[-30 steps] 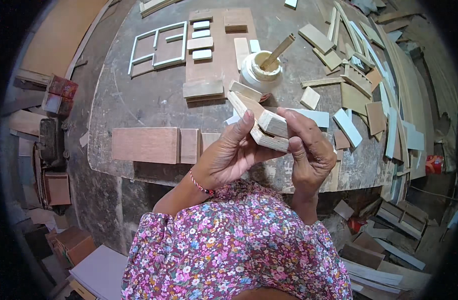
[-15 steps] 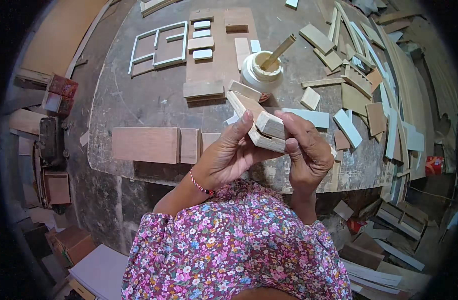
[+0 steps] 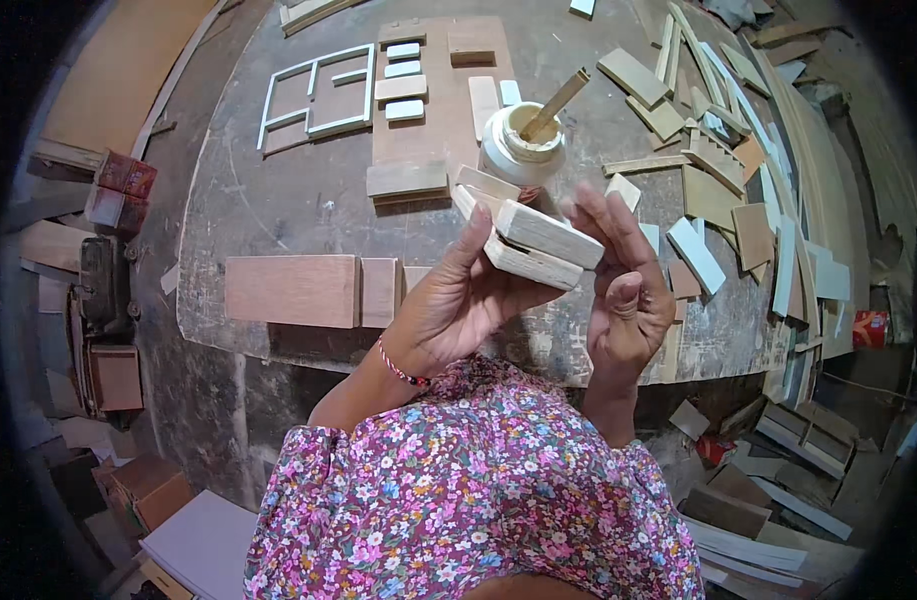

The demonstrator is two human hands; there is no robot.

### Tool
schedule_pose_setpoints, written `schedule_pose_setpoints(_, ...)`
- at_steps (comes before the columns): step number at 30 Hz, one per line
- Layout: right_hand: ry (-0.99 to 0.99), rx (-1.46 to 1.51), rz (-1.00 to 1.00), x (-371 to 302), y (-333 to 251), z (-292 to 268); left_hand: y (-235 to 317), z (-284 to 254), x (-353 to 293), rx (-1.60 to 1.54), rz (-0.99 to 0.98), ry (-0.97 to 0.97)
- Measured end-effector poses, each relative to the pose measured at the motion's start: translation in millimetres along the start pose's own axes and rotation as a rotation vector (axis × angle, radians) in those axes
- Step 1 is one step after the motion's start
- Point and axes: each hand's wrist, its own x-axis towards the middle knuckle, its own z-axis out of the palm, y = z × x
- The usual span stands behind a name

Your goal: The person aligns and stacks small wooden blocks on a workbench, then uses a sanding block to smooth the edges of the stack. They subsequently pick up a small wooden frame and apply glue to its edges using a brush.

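Note:
My left hand is closed around a small wooden assembly above the near part of the table, its thumb pressing on the near side. A pale wooden block lies along the right end of the assembly, and a dark gap shows between the two. Another small block stands at the assembly's far end. Just right of the block, my right hand is open, fingers raised and slightly smeared by motion. Beyond the assembly stands a white jar with a wooden stick leaning in its mouth.
Reddish wooden blocks line the table's near left edge. Farther back lie a white-edged frame and a flat board bearing several small pieces. Wood offcuts are heaped at the right. Stacked scraps lie on the floor either side.
My right hand has let go of the pale block and drawn off to the right with its fingers opening. The assembly has turned slightly in my left hand, showing more of the block's long side.

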Motion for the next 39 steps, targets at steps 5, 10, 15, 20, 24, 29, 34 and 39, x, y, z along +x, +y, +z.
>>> schedule_pose_setpoints(5, -0.097, -0.146, 0.019, -1, 9, -7, 3, -7, 2, -0.024, 0.013, -0.006)
schedule_pose_setpoints(10, 0.053, -0.134, -0.051, 13, 23, -15, 10, -2, -3, 0.160, 0.128, 0.109)
schedule_pose_setpoints(15, 0.257, -0.640, 0.096, 56, 58, -19, 18, -2, 8, 0.209, 0.238, 0.149)
schedule_pose_setpoints(20, 0.237, -0.962, 0.099, 99, 96, -18, 29, -4, 31, 0.243, 0.308, 0.168)
schedule_pose_setpoints(24, 0.118, -0.996, 0.055, 118, 109, -20, 36, 3, 41, 0.266, 0.347, 0.218)
schedule_pose_setpoints(29, 0.108, -0.884, -0.050, 114, 91, -8, 44, -8, 50, 0.262, 0.356, 0.235)
schedule_pose_setpoints(34, 0.099, -0.978, -0.078, 115, 94, -8, 42, -7, 55, 0.297, 0.413, 0.266)
schedule_pose_setpoints(39, 0.128, -1.045, -0.050, 109, 98, -8, 41, -18, 57, 0.324, 0.428, 0.284)
